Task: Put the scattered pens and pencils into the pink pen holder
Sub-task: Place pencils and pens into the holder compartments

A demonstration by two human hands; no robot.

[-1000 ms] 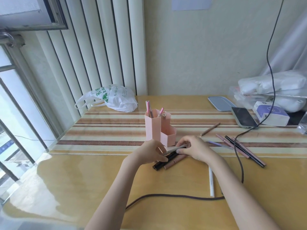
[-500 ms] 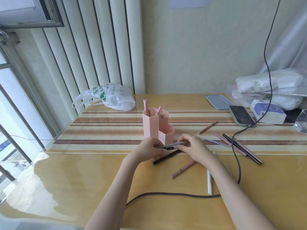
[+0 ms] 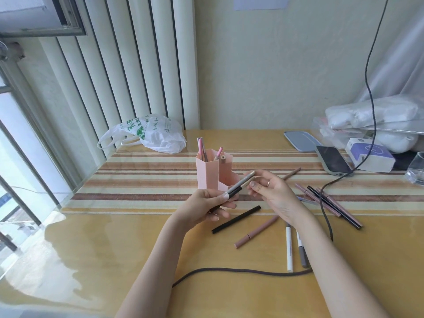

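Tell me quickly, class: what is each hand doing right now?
Left hand: grips the lower end of two pens.
Right hand: pinches the upper end of the same pens.

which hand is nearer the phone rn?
Right. The right hand is in front of the holder, with table between it and the phone at far right. The left hand is further left, gripping the pens.

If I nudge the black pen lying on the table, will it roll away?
The black pen looks round and slim, so it would probably roll sideways on the glossy table. It looks rigid and light; a pinch should lift it. The pink pen beside it might stop it.
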